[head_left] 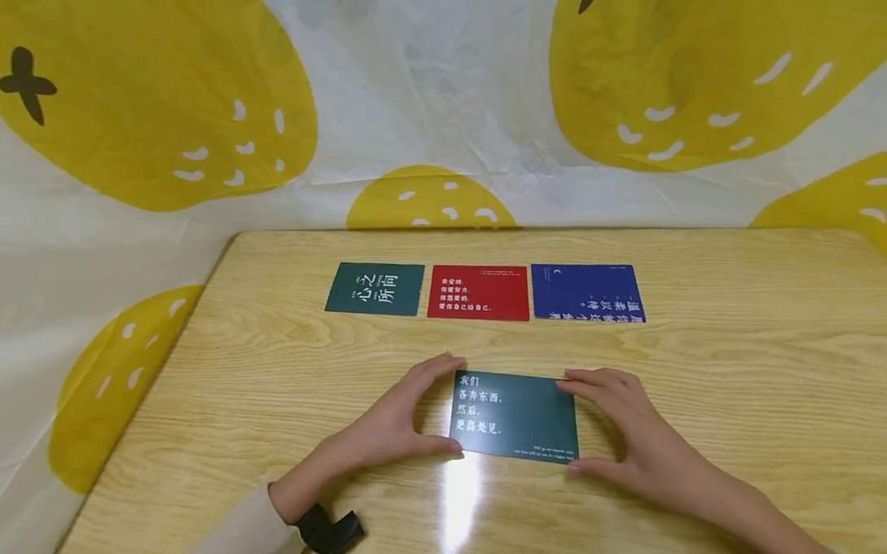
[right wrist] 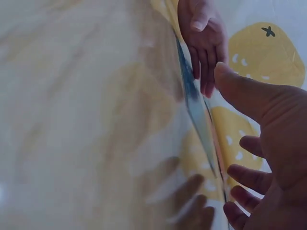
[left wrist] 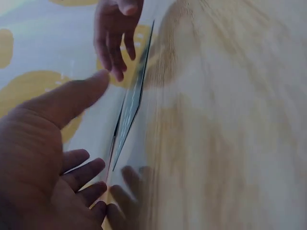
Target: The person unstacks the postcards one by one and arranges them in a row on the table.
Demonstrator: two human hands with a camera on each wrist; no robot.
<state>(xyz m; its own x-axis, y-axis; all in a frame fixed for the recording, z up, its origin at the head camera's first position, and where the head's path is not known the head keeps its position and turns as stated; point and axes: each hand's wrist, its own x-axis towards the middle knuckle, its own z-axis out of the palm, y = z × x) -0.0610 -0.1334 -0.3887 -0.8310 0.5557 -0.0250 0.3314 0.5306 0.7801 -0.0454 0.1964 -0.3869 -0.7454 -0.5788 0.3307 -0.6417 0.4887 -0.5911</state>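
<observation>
A dark green card (head_left: 515,418) with white Chinese writing lies flat on the wooden table between both hands. The left hand (head_left: 398,414) is at its left end, fingertips by the far corner and thumb by the near one. At the opposite end, the right hand (head_left: 650,447) has fingers over the far corner and its thumb by the near corner. Both wrist views show spread thumbs and loosely bent fingers beside the thin-looking card (left wrist: 132,110). Whether the fingertips touch it is hard to tell.
Farther back, a green card (head_left: 340,286), a red card (head_left: 479,307) and a blue card (head_left: 590,286) lie in a row. A white cloth with yellow fruit shapes (head_left: 435,105) hangs behind the wooden table (head_left: 265,336). Black straps (head_left: 328,534) show near the wrists.
</observation>
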